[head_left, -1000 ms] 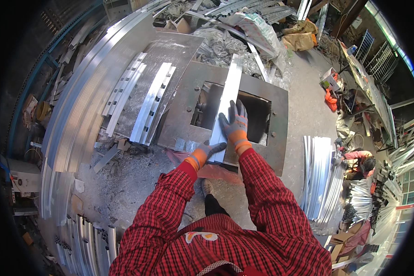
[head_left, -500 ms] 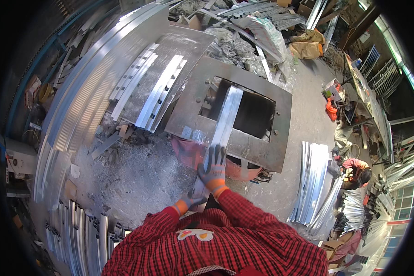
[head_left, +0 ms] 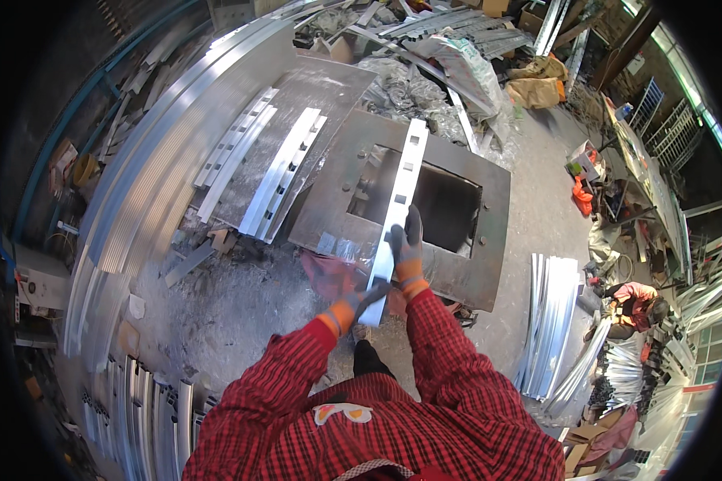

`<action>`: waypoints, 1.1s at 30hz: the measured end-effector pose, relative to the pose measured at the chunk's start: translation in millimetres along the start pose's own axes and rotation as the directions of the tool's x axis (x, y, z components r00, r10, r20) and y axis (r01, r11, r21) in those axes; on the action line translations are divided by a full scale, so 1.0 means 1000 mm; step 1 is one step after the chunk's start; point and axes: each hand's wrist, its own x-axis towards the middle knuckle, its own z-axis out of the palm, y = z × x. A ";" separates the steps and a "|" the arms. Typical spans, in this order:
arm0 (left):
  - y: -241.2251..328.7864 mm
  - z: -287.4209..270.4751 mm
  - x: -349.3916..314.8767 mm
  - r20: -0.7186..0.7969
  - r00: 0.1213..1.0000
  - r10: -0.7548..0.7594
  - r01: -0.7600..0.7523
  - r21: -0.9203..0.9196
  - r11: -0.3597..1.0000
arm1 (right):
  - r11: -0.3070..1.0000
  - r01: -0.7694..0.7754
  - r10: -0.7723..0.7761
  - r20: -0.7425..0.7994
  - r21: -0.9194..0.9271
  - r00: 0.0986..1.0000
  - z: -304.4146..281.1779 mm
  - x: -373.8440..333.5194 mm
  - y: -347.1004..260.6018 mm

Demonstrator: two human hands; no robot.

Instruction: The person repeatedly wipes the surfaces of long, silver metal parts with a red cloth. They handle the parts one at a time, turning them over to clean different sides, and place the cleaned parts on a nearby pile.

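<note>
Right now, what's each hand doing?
Left hand: closed on the near end of the slotted metal strip.
Right hand: gripping the same strip farther up.

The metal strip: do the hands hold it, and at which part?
Yes. Both gloved hands hold the metal strip at its near end: the left hand at the very end, the right hand just beyond it. The rest lies across the steel frame.
</note>
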 end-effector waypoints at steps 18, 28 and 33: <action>-0.164 0.028 -0.063 -0.068 0.995 0.075 -0.073 0.036 0.997 | 0.782 -0.041 0.058 0.006 -0.622 0.998 0.009 -0.170 0.008; -0.128 0.008 -0.092 0.150 0.970 -0.194 0.245 -0.630 0.737 | 0.716 0.428 -0.369 0.222 -0.551 0.903 -0.031 -0.181 0.023; -0.090 0.024 -0.085 -0.023 0.994 -0.107 0.078 -0.528 0.846 | 0.954 0.016 -0.020 -0.013 -0.301 1.000 -0.016 -0.162 -0.017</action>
